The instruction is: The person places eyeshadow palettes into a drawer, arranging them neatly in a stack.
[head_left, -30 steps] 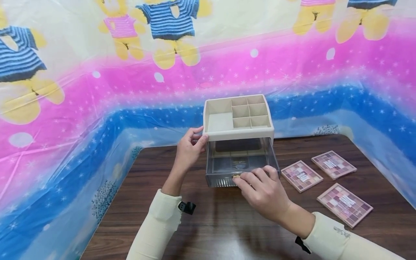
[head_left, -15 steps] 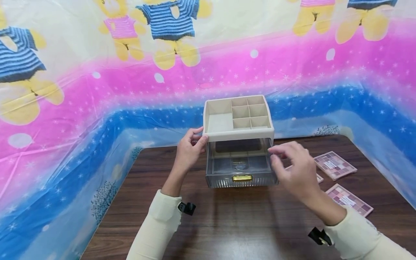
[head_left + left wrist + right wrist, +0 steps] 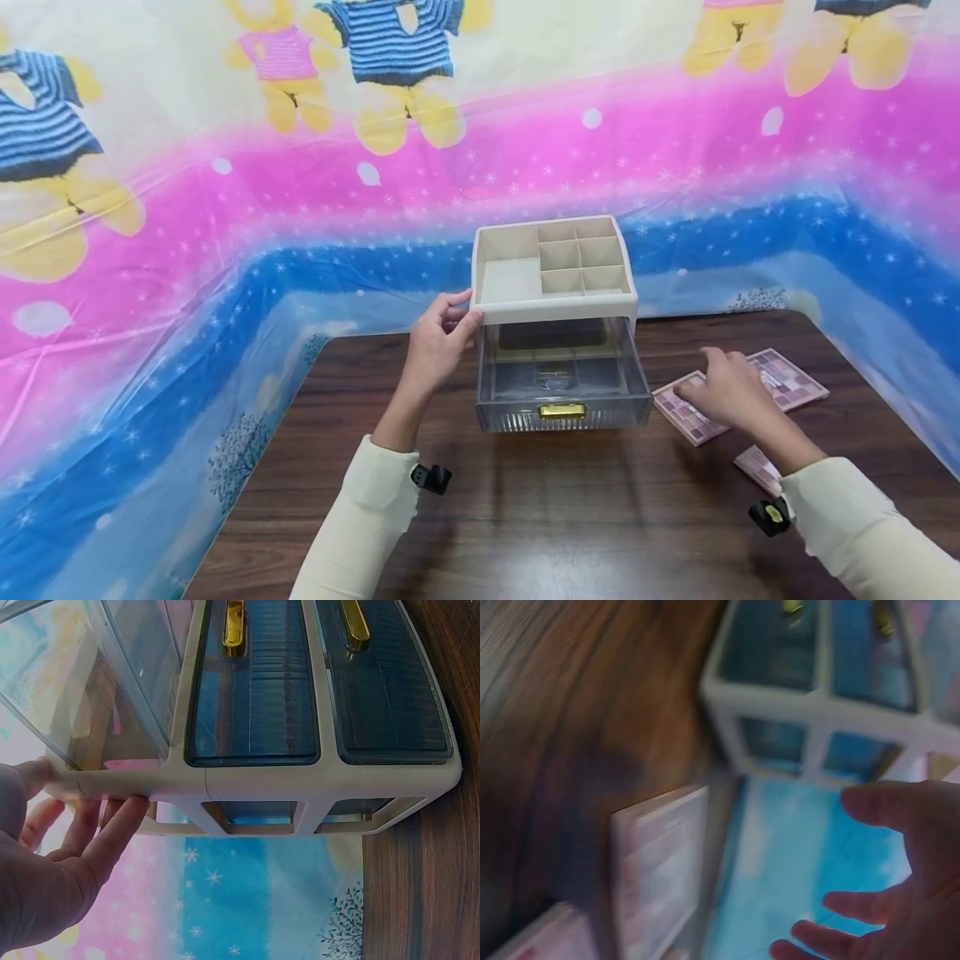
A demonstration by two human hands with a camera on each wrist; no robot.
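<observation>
A beige cosmetic organizer (image 3: 517,312) stands on the table with its clear top drawer (image 3: 517,417) pulled out; no items show inside. My left hand (image 3: 441,340) grips the organizer's left upper side, the fingers (image 3: 112,838) along the beige side frame in the left wrist view. Spread and holding nothing, my right hand (image 3: 726,392) hovers over the eyeshadow palettes to the right. The nearest palette (image 3: 692,427) is partly under the hand in the head view, another palette (image 3: 798,383) lies behind it, and a third palette (image 3: 756,468) is mostly hidden by the forearm.
Sectioned compartments (image 3: 581,271) form the organizer's top. Two lower drawers with gold handles (image 3: 235,626) are closed in the left wrist view. The dark wooden table (image 3: 540,525) meets a printed curtain (image 3: 360,217) at its back and sides. The right wrist view is blurred.
My right hand has let go of the top drawer's gold handle and moved right, over the palettes. My left hand keeps its grip on the organizer, and the drawer stays pulled out.
</observation>
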